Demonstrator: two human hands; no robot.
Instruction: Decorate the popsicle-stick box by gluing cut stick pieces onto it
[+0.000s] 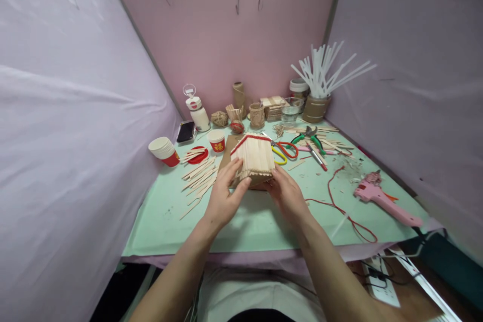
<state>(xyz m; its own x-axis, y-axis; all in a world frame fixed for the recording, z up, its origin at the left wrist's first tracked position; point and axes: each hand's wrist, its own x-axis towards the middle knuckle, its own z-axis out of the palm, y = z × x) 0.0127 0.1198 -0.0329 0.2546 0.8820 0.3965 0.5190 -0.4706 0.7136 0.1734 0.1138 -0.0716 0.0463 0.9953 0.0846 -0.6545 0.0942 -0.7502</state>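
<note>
A small house made of wooden craft sticks (255,155), with a red-trimmed roof ridge, stands on a brown cardboard base at the middle of the pale green table (260,221). My left hand (225,192) grips the house's near left corner, fingers curled round it. My right hand (286,192) holds the near right corner from the other side. Loose craft sticks (199,177) lie fanned out just left of my left hand.
A pink glue gun (379,196) lies at the right with a red cord (341,209) trailing. Scissors (284,151), green pliers (310,138), red paper cups (165,150), a phone (185,131), a white bottle (196,110), twine and a jar of white sticks (317,103) crowd the back. Partition walls enclose three sides.
</note>
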